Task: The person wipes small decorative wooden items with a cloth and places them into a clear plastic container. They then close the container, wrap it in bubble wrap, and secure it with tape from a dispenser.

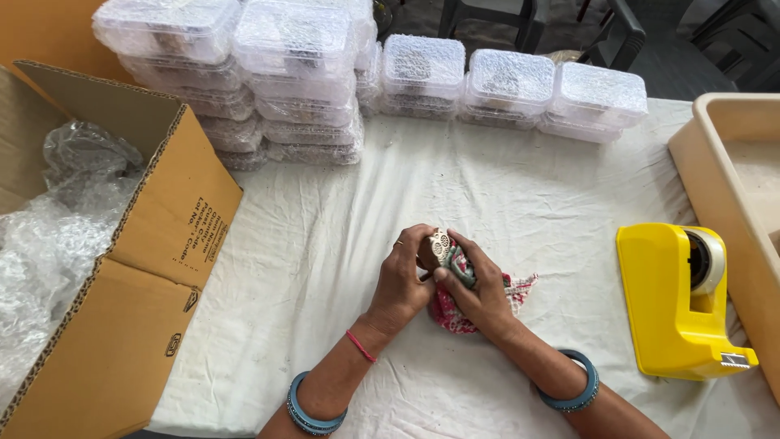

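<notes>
1. Left hand, centre of frame, fingers grasping a small patterned metal piece.
2. Right hand fingers clenched on a red-and-white printed cloth, pressing it against the piece over the white-covered counter.
3. Doing it well probably means a steady left grip, rubbing in small strokes and turning the piece.
4. Yellow tape dispenser sits at right, well apart.

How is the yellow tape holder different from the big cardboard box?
The yellow tape dispenser is bright, smooth plastic; the cardboard box is brown and dull. The tape dispenser is small and sits to the right of the hands; the cardboard box is far bigger and sits to their left. The dispenser carries a tape roll; the box, flaps open, holds crinkly clear plastic wrap. Both rest on the white cloth.
</notes>
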